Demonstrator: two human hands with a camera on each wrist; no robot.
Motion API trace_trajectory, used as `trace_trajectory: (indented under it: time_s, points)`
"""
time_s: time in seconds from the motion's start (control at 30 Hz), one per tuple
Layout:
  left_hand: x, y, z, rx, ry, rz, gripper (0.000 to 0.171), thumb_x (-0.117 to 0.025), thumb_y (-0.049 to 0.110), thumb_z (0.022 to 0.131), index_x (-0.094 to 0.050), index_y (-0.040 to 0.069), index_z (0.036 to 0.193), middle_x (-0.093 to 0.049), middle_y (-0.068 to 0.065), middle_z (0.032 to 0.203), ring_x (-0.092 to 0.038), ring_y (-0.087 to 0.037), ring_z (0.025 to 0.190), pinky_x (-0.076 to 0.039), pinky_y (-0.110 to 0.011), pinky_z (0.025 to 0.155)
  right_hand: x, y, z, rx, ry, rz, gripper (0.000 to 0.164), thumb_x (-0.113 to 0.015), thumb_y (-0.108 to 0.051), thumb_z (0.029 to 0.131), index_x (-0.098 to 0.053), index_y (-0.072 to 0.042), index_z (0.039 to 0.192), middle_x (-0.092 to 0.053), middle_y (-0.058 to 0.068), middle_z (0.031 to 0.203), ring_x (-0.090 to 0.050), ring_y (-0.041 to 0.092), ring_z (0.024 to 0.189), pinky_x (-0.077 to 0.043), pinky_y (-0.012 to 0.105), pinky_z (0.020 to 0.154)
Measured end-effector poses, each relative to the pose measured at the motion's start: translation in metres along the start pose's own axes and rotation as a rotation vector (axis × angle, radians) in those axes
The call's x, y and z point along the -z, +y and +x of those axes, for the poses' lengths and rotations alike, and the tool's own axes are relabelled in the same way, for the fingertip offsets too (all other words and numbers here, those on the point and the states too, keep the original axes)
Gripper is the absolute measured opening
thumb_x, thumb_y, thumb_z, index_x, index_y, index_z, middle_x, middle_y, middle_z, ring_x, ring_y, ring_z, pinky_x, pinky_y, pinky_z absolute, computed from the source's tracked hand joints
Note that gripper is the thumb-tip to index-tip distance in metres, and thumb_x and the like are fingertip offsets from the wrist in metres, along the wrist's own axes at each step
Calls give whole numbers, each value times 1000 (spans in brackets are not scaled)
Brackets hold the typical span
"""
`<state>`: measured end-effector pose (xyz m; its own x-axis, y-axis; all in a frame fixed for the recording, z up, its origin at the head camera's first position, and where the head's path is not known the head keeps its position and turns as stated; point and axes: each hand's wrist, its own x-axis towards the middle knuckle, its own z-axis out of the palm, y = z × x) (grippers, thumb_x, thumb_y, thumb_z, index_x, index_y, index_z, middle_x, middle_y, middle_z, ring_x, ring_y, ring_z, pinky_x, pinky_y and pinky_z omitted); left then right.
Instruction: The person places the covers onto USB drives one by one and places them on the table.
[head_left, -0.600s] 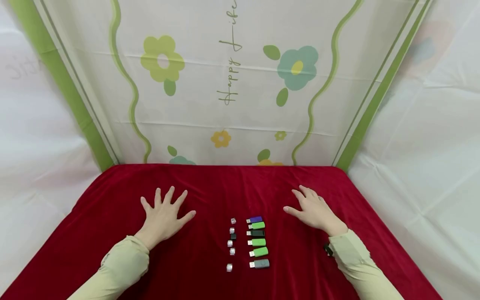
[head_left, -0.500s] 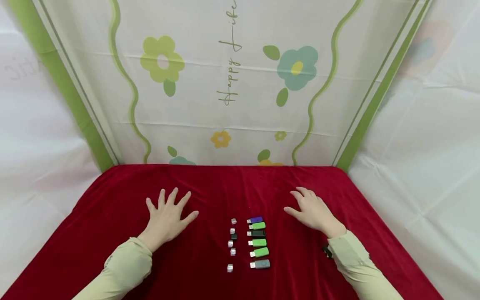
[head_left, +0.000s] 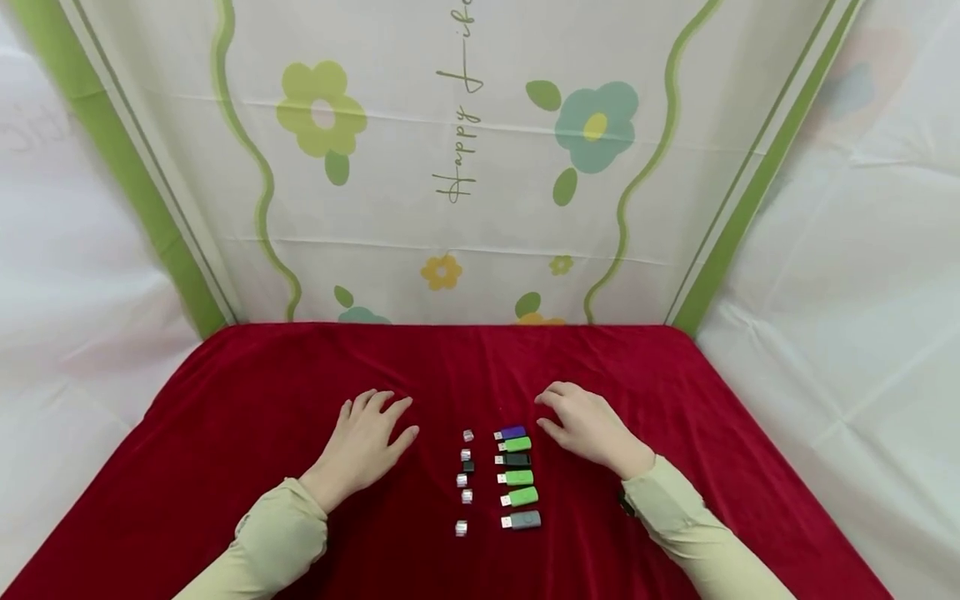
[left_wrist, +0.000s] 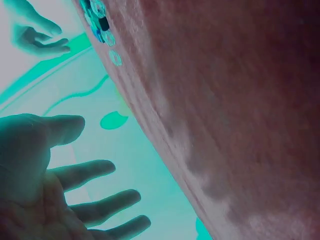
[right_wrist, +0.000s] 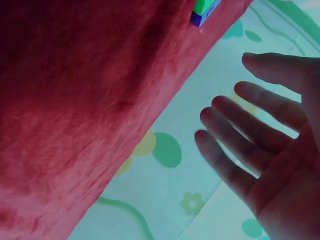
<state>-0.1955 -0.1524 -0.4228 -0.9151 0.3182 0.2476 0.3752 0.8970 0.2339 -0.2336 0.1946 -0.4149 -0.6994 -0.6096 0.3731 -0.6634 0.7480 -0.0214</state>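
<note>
The left hand (head_left: pixel 358 446) and right hand (head_left: pixel 588 425) are hovering above the desk (head_left: pixel 405 550), fingers loosely extended; USB drives (head_left: pixel 519 477) and small caps (head_left: pixel 462 481) are lying between them.

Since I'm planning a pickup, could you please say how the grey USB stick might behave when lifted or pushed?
The grey USB stick looks straight-edged, so probably stiff. Lying flat on the red cloth, it should slide rather than roll. Smaller than the right hand, it is likely light.
</note>
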Motion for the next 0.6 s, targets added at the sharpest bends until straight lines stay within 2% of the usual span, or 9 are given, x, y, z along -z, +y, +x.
trace_trajectory:
  time_s: [0.13,0.3,0.6]
  points:
    - [-4,5,1,-33,-6,7,47,-62,34,96,-60,4,133,-53,-22,130,-43,-44,123,-35,-64,98,-2,1,6,82,-30,-16,24,-79,-16,83,-72,-7,104,-64,4,99,-63,18,89,-55,31,69]
    - [-5,8,3,-75,-7,20,45,-63,32,96,-60,3,131,-57,-20,125,-49,-41,118,-40,-57,97,-4,0,17,147,-113,-19,19,-78,-16,84,-73,-8,101,-63,1,93,-62,16,83,-54,29,67]
    - [-2,20,-2,-92,-24,17,46,-64,31,95,-60,3,131,-59,-17,122,-52,-37,114,-44,-53,94,-16,3,30,241,-208,-43,9,-78,-13,84,-73,-12,91,-60,-3,83,-60,14,78,-53,29,68]
